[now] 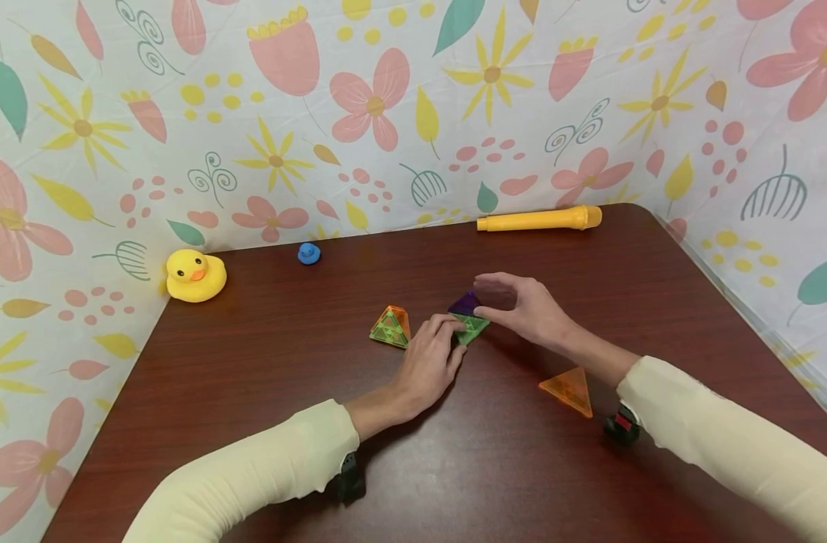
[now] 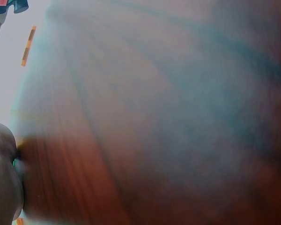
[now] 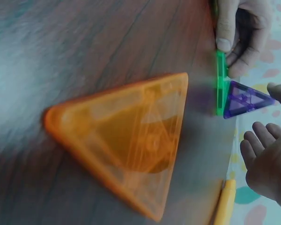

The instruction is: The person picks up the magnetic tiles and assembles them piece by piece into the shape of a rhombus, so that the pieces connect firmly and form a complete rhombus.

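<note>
Head view: left hand (image 1: 427, 369) pinches and partly covers green tile (image 1: 473, 329), right hand (image 1: 530, 308) spread beside purple triangle (image 1: 463, 304).

The translucent green triangular plastic tile (image 1: 473, 327), translucent purple triangular plastic tile (image 1: 464, 303) and translucent orange triangular plastic tile (image 1: 573, 391) are each single-coloured, whereas the cluster of translucent triangular plastic tiles (image 1: 388, 330) combines yellowish green with orange. The dark reddish-brown wood-grained table (image 1: 264, 354) shows darker streaks; the large yellow duck figure (image 1: 199, 283) has an orange bill and black eyes, the small duck figure (image 1: 308, 254) is blue, and the microphone-shaped toy (image 1: 536, 219) is yellow-orange. The white sheet (image 1: 386, 173) is patterned with pink, yellow and teal flowers, leaves, dots and spirals, and the long sleeves (image 1: 250, 467) are plain cream.
</note>
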Motion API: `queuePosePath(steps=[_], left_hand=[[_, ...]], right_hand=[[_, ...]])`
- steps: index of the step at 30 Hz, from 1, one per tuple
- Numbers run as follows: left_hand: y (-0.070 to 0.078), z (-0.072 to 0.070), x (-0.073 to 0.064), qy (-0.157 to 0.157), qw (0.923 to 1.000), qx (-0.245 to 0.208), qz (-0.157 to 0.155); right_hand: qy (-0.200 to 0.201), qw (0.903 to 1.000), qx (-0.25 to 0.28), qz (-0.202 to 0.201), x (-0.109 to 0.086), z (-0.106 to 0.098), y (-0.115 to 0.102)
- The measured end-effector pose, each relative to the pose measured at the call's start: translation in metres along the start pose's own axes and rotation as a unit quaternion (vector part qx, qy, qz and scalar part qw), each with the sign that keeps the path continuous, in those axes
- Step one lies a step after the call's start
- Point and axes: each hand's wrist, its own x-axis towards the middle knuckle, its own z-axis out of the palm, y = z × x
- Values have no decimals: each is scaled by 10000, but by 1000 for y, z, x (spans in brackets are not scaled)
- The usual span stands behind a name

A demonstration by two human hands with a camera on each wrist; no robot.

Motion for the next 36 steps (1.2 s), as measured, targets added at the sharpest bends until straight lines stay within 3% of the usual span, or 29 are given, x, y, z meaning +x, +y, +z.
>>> queuePosePath(steps=[10,18,26,36], left_hand=[[1,0,0,60,10000,-33,6],[0,1,-1,78,10000,22,18],[0,2,-1,29,9999,96,-10],[2,1,0,-27,9999,151,-21]], right_hand=[[-464,9982,-268,272,-34,-28,2],[-564,9964,-627,109,-75,-40,10],[-369,9917,-1129,-489,-107,-37,25],[-231,9827,-1524,-1026,-125,-39,30]])
